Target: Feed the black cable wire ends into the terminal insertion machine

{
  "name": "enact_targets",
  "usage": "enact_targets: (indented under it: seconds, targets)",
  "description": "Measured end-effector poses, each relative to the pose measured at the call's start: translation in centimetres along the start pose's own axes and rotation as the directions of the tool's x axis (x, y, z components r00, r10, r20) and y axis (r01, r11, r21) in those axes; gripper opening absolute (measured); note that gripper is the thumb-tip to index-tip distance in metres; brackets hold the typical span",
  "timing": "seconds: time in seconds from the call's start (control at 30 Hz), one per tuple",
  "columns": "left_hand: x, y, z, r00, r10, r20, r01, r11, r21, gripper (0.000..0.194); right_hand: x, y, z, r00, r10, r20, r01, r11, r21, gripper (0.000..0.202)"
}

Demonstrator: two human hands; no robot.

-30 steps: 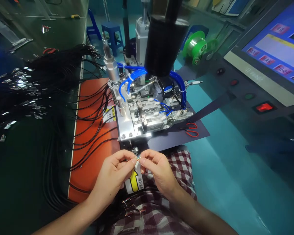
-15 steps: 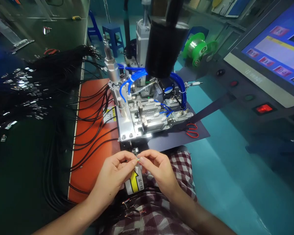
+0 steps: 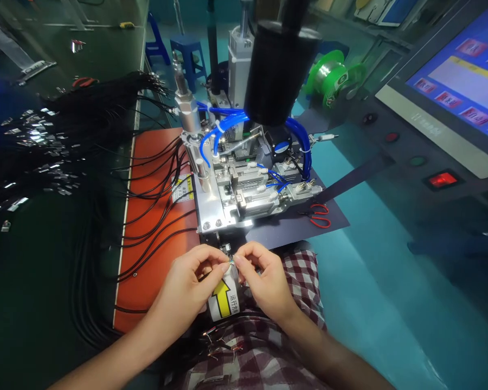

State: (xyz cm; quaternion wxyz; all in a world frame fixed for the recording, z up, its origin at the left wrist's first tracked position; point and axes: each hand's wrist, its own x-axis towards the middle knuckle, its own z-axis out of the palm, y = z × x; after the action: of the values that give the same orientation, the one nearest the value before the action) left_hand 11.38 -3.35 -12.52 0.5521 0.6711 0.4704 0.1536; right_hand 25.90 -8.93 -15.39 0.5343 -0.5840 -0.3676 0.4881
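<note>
In front of the machine's near edge, my left hand is closed, thumb and forefinger pinching thin coloured wires. My right hand pinches at the same spot, its fingertips almost touching the left ones. Only a tiny bluish, shiny bit shows between them; the rest is hidden by fingers. Just beyond the fingertips is a small metal fixture on the machine's track. Below them lies a white label with a yellow arrow. Black cables with bare wire ends rest on the checked cloth over my lap.
A metal machine with blue air tubes stands ahead. Black cables cross an orange board at left, beside a large cable bundle. Red-handled scissors lie right of the machine. A control screen and green solder spool are at right.
Both hands stay together in nearly the same place; the fingers have shifted slightly and fewer coloured strands show between them. The camera view has moved a little.
</note>
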Motion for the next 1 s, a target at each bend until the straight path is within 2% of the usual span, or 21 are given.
enact_targets:
  seconds: [0.07,0.13,0.23,0.33,0.43,0.5,0.8,1.0]
  targets:
    - [0.2,-0.2,-0.4,0.986,0.158,-0.054,-0.144,0.968,0.206,0.008,0.6,0.2,-0.4,1.000,0.013,-0.027,-0.013,1.000,-0.022,0.015]
    - [0.3,-0.5,-0.7,0.959,0.280,-0.050,-0.249,0.912,0.326,0.009,1.3,0.4,-0.7,0.998,0.047,-0.042,-0.048,0.999,-0.025,0.016]
    - [0.6,-1.3,-1.0,0.913,0.407,-0.006,-0.368,0.833,0.414,0.017,2.2,1.0,-1.0,0.995,0.099,-0.014,-0.099,0.995,0.001,0.018]
    - [0.8,-2.2,-1.4,0.874,0.477,0.094,-0.449,0.717,0.533,0.026,2.8,1.6,-0.8,0.990,0.142,0.022,-0.142,0.989,0.033,0.018]
    - [0.8,-3.1,-1.9,0.844,0.509,0.169,-0.490,0.605,0.627,0.032,3.0,2.0,-0.4,0.983,0.178,0.049,-0.180,0.982,0.053,0.018]
    - [0.8,-3.5,-2.1,0.842,0.508,0.182,-0.486,0.567,0.665,0.036,3.1,2.2,-0.1,0.979,0.195,0.052,-0.198,0.978,0.060,0.018]
    - [0.7,-4.0,-2.0,0.851,0.475,0.223,-0.472,0.506,0.722,0.042,3.2,2.0,0.1,0.971,0.235,0.036,-0.237,0.970,0.047,0.020]
    - [0.8,-3.8,-1.9,0.831,0.510,0.224,-0.484,0.463,0.742,0.039,3.2,2.0,0.0,0.971,0.236,0.042,-0.237,0.971,0.039,0.019]
